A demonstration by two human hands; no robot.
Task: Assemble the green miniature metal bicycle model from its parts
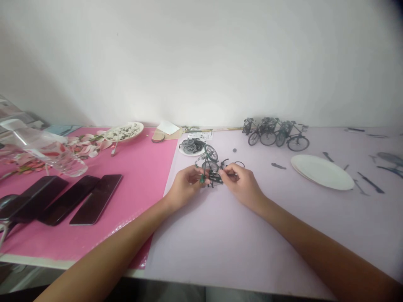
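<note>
From my view, the smooth pale lilac tabletop (252, 235) leaves bare room before both wrists, its left edge meeting glossy pink sheeting (135, 188). Near its middle, my bare left hand (185, 184) and bare right hand (241, 182) pinch a spindly, dark green miniature bicycle (210, 165) with thin round wheels, fingertips closed on its small parts.

glossy dark phones (96, 199), clear plastic bottle (52, 149)
</note>
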